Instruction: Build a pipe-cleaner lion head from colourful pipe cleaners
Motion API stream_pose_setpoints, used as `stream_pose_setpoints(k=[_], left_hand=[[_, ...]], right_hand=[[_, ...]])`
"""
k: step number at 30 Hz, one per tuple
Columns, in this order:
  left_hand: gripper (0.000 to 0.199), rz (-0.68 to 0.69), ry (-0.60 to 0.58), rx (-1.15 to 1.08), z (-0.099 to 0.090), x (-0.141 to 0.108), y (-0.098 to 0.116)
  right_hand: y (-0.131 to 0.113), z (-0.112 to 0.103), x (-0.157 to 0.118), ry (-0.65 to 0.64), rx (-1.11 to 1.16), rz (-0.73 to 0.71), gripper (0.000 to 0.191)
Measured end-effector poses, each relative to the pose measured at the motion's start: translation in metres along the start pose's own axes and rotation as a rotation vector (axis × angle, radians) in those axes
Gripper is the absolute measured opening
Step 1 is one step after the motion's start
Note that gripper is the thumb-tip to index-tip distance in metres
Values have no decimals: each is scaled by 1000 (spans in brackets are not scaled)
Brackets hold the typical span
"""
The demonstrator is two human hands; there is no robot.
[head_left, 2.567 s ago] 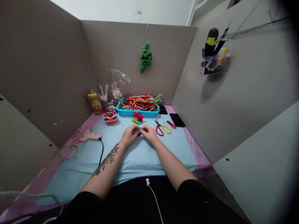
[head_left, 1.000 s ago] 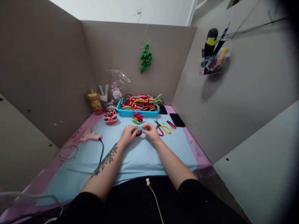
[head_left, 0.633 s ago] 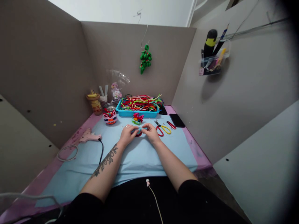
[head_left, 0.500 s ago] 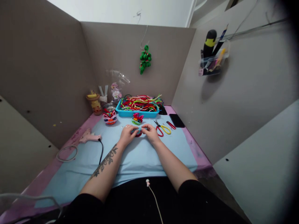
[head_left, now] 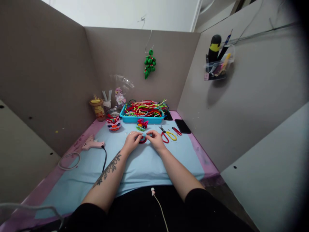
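Right of the pink glue gun, the person's left hand pinches the red-and-blue piece, now less covered than earlier. The right hand, farther from the left than before, pinches its blue part, left of the scissors.
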State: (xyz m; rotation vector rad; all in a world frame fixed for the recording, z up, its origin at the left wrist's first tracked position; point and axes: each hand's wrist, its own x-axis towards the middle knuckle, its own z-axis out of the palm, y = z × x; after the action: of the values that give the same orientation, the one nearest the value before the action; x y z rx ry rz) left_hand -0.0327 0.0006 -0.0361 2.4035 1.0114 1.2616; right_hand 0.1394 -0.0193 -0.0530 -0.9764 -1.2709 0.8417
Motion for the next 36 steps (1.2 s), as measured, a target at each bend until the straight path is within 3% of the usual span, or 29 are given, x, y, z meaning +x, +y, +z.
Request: stream_pose_setpoints(k=[14, 28, 36], left_hand=[[26, -12, -50, 28, 0, 0, 0], [30, -33, -83, 30, 1, 0, 1], [33, -18, -75, 5, -1, 0, 4]], right_hand=[[-15, 2, -6, 97, -230, -165, 11], [-15, 4, -6, 58, -65, -82, 14], [-12, 4, -7, 52, -175, -154, 9]])
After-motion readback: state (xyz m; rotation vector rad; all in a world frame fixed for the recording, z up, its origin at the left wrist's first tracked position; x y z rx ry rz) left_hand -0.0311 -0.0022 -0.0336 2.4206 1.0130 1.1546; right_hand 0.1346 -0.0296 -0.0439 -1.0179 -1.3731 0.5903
